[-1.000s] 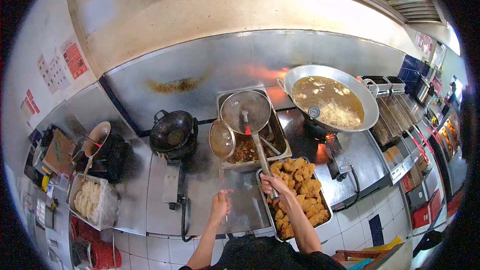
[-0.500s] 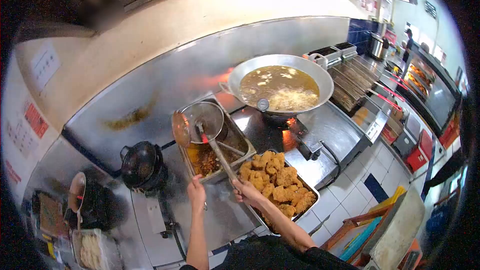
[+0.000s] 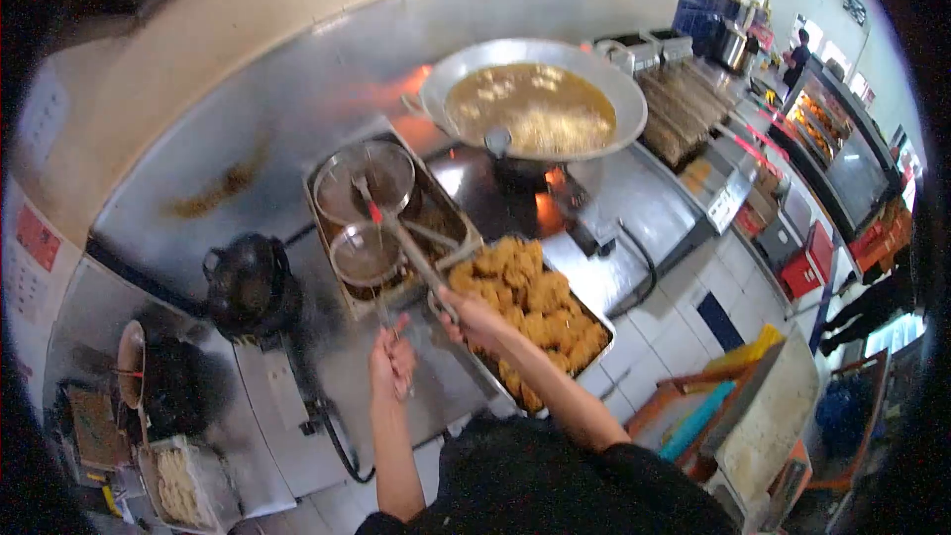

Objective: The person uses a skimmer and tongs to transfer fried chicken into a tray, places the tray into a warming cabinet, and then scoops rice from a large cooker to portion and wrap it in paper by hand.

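Note:
My right hand (image 3: 466, 319) is wrapped round the long handle of a large round strainer (image 3: 365, 181). The strainer lies over a rectangular metal tray (image 3: 451, 200). Just left of it, my left hand (image 3: 392, 362) grips the thin handle of a smaller strainer (image 3: 365, 254), whose bowl is over the same tray. Brown fried pieces (image 3: 535, 307) fill another tray beside my right hand. Behind them, a wide pan (image 3: 631, 104) holds bubbling oil with pale pieces in it, and a round gauge (image 3: 497, 141) sits at its near edge.
Flames show under the pan. A black pot (image 3: 248, 282) stands on a burner at the left. A container of pale pieces (image 3: 183, 485) is at the lower left. Wire racks (image 3: 679, 104), a glass display case (image 3: 842, 139) and a distant person (image 3: 795, 59) are at the right.
The small strainer, earlier upright beside the large one, now lies over the tray, nearer to me. The large strainer's handle is still in my right hand. The whole view has shifted.

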### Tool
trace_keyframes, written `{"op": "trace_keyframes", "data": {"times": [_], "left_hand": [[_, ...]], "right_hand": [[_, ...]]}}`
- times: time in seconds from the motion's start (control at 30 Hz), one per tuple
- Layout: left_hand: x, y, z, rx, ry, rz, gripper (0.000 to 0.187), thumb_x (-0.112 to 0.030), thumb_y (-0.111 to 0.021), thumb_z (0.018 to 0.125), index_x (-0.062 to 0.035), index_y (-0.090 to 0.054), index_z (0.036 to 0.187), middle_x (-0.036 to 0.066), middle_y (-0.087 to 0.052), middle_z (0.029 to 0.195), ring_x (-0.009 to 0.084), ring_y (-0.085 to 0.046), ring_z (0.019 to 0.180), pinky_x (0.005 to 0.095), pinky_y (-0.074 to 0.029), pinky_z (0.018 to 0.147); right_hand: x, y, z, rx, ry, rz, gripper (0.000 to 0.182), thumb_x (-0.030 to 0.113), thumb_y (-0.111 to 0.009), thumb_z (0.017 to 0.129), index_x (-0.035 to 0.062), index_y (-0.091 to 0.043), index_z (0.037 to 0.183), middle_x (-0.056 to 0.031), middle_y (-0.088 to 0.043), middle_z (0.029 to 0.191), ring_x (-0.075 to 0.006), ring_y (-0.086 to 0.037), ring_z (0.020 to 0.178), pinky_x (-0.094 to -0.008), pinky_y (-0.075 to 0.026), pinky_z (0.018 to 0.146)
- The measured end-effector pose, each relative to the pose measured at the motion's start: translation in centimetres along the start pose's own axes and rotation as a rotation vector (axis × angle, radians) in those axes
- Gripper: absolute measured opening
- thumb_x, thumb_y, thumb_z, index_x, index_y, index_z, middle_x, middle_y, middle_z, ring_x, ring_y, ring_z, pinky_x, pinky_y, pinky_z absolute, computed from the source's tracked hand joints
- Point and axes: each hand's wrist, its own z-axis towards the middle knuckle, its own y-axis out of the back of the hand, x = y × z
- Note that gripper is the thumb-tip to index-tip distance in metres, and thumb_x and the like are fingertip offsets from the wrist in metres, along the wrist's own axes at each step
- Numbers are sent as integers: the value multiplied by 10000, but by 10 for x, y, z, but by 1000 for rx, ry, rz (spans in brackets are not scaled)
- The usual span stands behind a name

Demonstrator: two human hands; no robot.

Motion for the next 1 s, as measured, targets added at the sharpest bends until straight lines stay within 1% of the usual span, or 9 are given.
{"op": "trace_keyframes", "data": {"times": [0.2, 0.27, 0.37, 0.4, 0.43, 0.53, 0.73, 0.8, 1.0], "left_hand": [[-4, -10, 0, 183, 65, -275, 472, -363, -406, 996, -17, -429, 1316, -17, -476, 717, 43, -416, 503, 187, -396, 437], [13, -14, 6, -364, -134, 278, 494, -367, -438, 983, -45, -392, 1355, 55, -578, 886, 115, -534, 618, 246, -484, 556], [21, 11, 10, -571, -574, 867, 440, -281, -511, 957, -63, -430, 1330, 107, -610, 1000, 198, -595, 771, 317, -513, 671], [18, 12, 7, -681, -835, 1272, 395, -240, -530, 949, -60, -469, 1296, 103, -611, 1003, 199, -599, 800, 312, -510, 679], [9, 5, 1, -718, -852, 1278, 395, -240, -530, 949, -60, -469, 1296, 103, -611, 1003, 199, -599, 800, 312, -510, 679], [-19, -41, -1, -758, -1053, 1651, 298, -196, -558, 931, -51, -554, 1192, 100, -620, 1034, 192, -603, 875, 293, -502, 701], [-63, -95, 78, -170, -781, 1299, 247, -196, -574, 910, -50, -601, 1107, 81, -659, 919, 187, -632, 814, 325, -492, 732], [-77, -99, 108, -96, -560, 1670, 268, -223, -579, 900, -52, -607, 1104, 93, -662, 854, 207, -642, 770, 347, -492, 739], [-71, -68, 94, -773, -118, 2196, 569, -514, -571, 828, 25, -644, 996, 214, -675, 893, 356, -651, 912, 450, -511, 800]], "right_hand": [[-46, 22, -36, -103, 160, -313, 368, 371, -472, 975, 33, -511, 1114, -12, -532, 748, -105, -504, 576, -244, -419, 505], [-48, 31, -67, -158, 198, -400, 416, 336, -495, 966, 5, -488, 1217, -49, -592, 860, -97, -545, 664, -235, -459, 556], [-43, 68, -115, -171, 218, -507, 349, 293, -526, 953, 21, -579, 1165, -76, -642, 986, -156, -604, 858, -281, -495, 749], [-47, 89, -127, -220, 202, -566, 319, 270, -540, 951, 37, -582, 1164, -63, -638, 973, -141, -606, 856, -270, -496, 723], [-45, 97, -147, -241, 276, -440, 317, 258, -508, 971, 34, -559, 1189, -43, -606, 852, -93, -564, 632, -244, -477, 529], [-41, 149, -196, -414, 211, -228, 239, 209, -516, 963, 29, -567, 1113, -40, -589, 731, -86, -526, 551, -224, -434, 475], [-55, 275, -254, -723, 304, -299, 220, 240, -500, 968, 39, -571, 1023, -43, -558, 678, -88, -504, 458, -227, -384, 384], [-56, 303, -266, -773, 294, -303, 200, 228, -512, 959, 42, -572, 1004, -40, -562, 692, -90, -517, 497, -237, -400, 391], [-124, 387, -306, -960, 379, -294, 129, 174, -543, 941, 46, -553, 926, -21, -534, 726, -84, -518, 622, -239, -428, 450]]}}
